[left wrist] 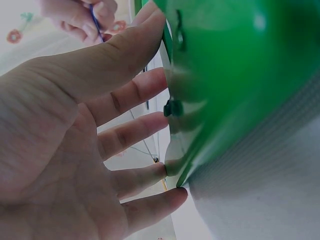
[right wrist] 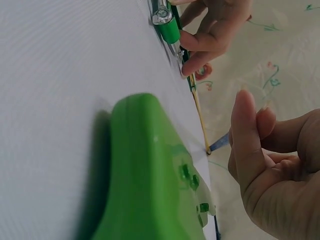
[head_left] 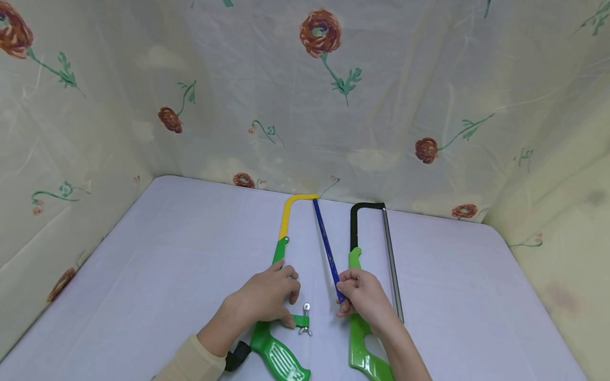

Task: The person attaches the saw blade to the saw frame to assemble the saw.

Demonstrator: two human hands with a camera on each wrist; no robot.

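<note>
A hacksaw (head_left: 280, 352) with a green handle and yellow front frame lies on the white table. My left hand (head_left: 264, 293) rests over its frame, thumb by the lower arm, fingers fairly straight in the left wrist view. A bolt with a wing nut (head_left: 306, 320) sits in that arm. Between thumb and fingers, my right hand (head_left: 364, 296) pinches the near end of a blue hacksaw blade (head_left: 326, 243). The blade's far end meets the yellow frame's tip; its near end is apart from the wing-nut bolt. The exact left fingertip contact is partly hidden.
A second hacksaw (head_left: 355, 259), light green with a black front frame and a grey blade (head_left: 393, 264), lies under and beside the right hand. Flowered cloth (head_left: 381, 106) hangs along the back and sides of the white table (head_left: 181, 254).
</note>
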